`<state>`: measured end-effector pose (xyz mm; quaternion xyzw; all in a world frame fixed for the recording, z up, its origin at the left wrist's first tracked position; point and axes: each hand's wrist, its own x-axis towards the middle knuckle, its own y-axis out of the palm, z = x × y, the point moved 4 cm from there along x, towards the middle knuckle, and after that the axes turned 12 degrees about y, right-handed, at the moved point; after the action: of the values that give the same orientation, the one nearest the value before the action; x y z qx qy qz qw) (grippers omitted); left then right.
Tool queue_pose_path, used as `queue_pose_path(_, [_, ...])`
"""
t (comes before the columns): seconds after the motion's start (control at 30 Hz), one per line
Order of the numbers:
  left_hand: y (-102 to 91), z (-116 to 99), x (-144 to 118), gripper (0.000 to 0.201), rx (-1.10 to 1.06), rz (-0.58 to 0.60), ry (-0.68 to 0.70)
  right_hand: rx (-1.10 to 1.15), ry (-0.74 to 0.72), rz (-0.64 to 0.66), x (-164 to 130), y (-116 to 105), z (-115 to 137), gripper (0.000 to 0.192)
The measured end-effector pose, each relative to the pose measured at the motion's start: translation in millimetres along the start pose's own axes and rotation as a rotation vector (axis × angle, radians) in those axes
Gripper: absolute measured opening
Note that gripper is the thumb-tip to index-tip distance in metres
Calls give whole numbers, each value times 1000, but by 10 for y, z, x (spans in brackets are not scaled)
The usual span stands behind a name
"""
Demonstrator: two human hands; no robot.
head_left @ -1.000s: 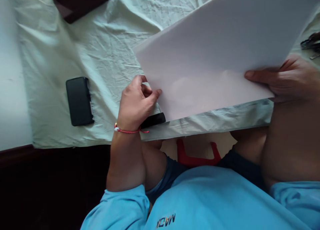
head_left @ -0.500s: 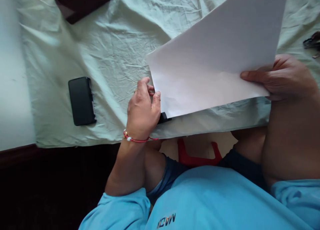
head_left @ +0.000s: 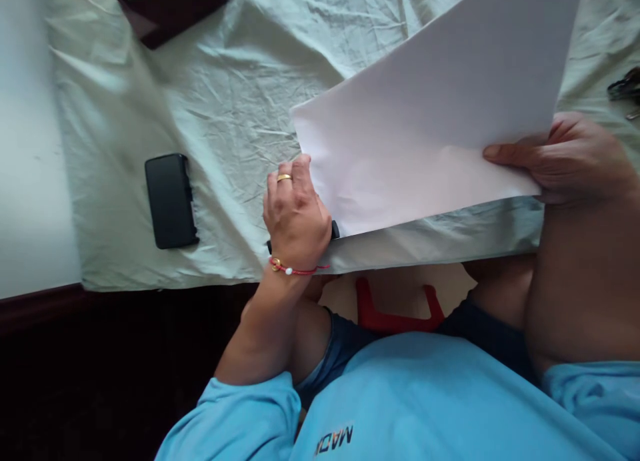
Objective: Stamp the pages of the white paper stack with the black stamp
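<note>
My right hand [head_left: 580,155] pinches the right edge of white paper sheets [head_left: 430,121], thumb on top. The paper is held slanting over the table, its lower left corner next to my left hand. My left hand [head_left: 297,211], wearing a gold ring and a red string bracelet, is curled palm down over a black stapler [head_left: 335,229], as it appears. Only the stapler's ends show, one at the paper's corner and one beside the wrist; the rest is hidden under the hand.
A pale green cloth [head_left: 240,114] covers the table, wrinkled. To the left lies a black rectangular case [head_left: 171,201]. A dark glossy box [head_left: 170,11] stands at the far left, and a dark small object [head_left: 625,87] lies at the right edge. Below is a red stool [head_left: 397,319].
My left hand has turned palm down and shifted slightly right, closing over the stapler. The paper and my right hand have hardly moved. The view has shifted slightly.
</note>
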<state>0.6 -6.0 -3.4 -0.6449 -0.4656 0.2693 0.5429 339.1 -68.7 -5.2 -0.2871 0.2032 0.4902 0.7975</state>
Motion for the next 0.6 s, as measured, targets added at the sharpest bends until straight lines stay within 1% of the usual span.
queue_pose_path(0.1, [17,-43,27,56,19,-43,-23,43,-4,19,19,-3,0,26])
queue_pose_path(0.2, [37,-47,49,51,-5,-57,-12,72,1,34,34,0,-2,25])
queue_pose_path(0.3, [42,27,66,44,-73,-67,13,91,-5,15,31,6,0,24])
queue_pose_path(0.4, [31,161,74,32,-194,-77,18,114,-39,-33,-2,24,30,23])
queue_pose_path(0.5, [14,242,64,24,-312,-50,7,125,-62,-68,-43,66,84,20])
queue_pose_path(0.6, [-9,202,36,25,-353,12,21,154,-44,-135,-50,82,119,19])
